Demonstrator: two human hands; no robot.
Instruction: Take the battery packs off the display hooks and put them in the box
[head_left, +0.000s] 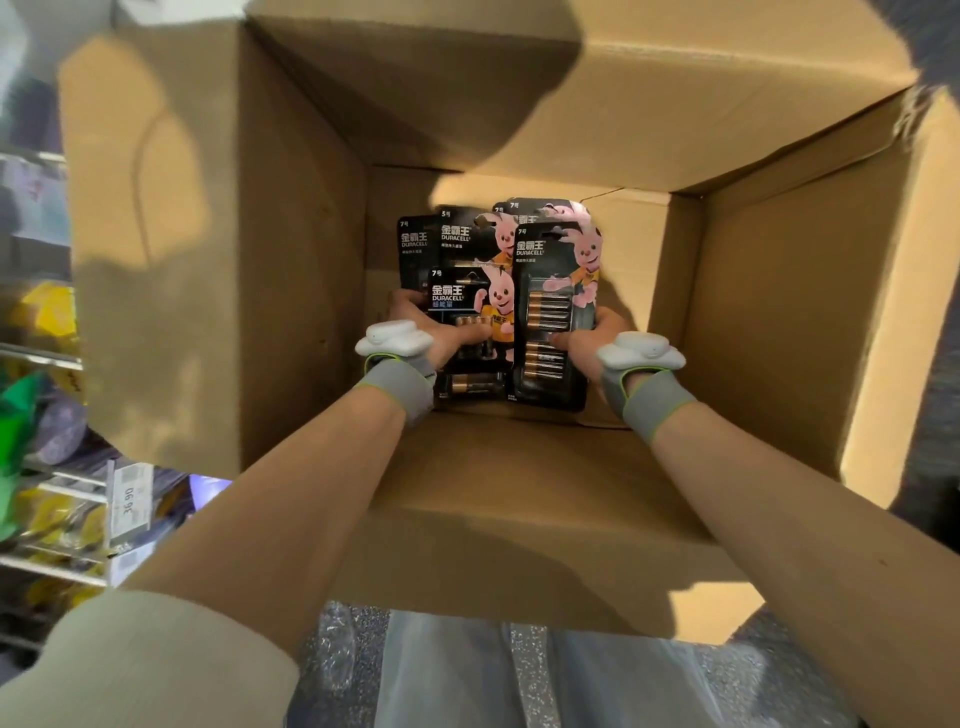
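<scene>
Deep inside the box (291, 260), the left hand (431, 332) grips the small battery pack (470, 306) and the right hand (582, 345) the tall pack (550, 332). Let go unevenly, the fanned stack could slide apart — some packs landing on edge.

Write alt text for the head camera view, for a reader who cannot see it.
Seen from above, a left hand and a right hand hold a fanned stack of black Duracell battery packs deep inside an open cardboard box. Each wrist wears a grey strap with a white device; store shelves show at the left.
</scene>
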